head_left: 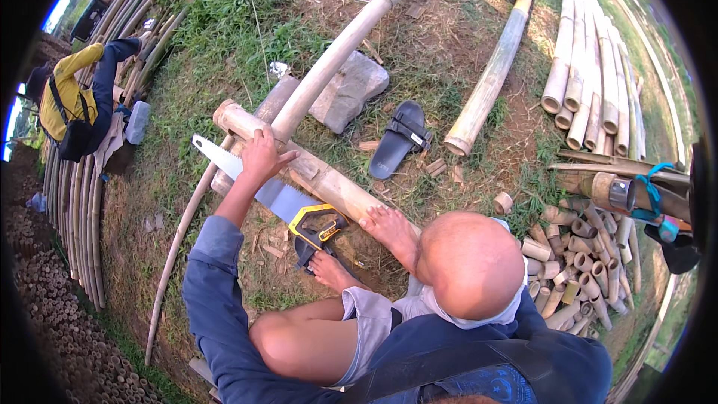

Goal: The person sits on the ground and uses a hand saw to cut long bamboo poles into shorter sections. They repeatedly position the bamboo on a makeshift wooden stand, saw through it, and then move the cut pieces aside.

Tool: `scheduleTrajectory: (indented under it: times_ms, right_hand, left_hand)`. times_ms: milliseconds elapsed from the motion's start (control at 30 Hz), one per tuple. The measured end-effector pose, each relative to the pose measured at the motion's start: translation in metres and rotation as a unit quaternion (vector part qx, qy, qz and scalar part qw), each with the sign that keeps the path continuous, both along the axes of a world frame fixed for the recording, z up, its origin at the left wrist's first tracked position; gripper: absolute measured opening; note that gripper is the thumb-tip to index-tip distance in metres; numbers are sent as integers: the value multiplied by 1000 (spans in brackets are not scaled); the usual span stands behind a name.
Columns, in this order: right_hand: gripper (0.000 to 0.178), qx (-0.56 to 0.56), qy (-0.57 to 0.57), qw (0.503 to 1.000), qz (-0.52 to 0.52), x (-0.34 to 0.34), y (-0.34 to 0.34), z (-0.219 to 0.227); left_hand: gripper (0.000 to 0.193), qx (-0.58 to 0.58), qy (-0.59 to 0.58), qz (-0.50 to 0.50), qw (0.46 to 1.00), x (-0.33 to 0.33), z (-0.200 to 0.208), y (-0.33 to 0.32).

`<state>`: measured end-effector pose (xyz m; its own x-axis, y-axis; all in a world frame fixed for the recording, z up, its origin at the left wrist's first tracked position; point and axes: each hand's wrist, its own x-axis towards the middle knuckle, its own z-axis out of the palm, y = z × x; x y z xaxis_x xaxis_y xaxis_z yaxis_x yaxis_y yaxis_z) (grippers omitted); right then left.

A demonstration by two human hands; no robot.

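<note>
My left hand [261,155] grips a thick bamboo pole [336,191] from above, its thumb stuck out to the right. Beside the hand, the end of a long bamboo pole [344,52] meets the thick one. My bare foot [390,230] presses on the thick pole's near end. Under my left forearm lies a handsaw [281,199], toothed blade pointing far left, with a yellow and black handle [320,226] by my sandalled foot [333,269]. My right sleeve [572,355] shows at the lower right; the right hand is out of sight behind my raised knee.
A loose dark sandal [398,142] and a flat stone [350,93] lie ahead. Long bamboo poles [591,67] rest at the right, above a heap of cut bamboo pieces [583,254]. At the far left a person in yellow [69,101] bends near stacked poles [78,217].
</note>
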<state>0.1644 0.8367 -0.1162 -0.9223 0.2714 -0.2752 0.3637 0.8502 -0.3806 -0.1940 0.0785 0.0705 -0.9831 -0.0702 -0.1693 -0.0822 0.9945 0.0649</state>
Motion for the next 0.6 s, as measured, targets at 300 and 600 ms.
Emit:
scheduleTrajectory:
  times_ms: [300,600]
  right_hand:
    - [61,-14,27,962,272,-206,-118,75]
    - [68,-87,-6,937,337,-274,-190,113]
  left_hand:
    - [66,140,97,-51,984,16,-13,2]
    - [77,119,79,34,989,198,15,-82]
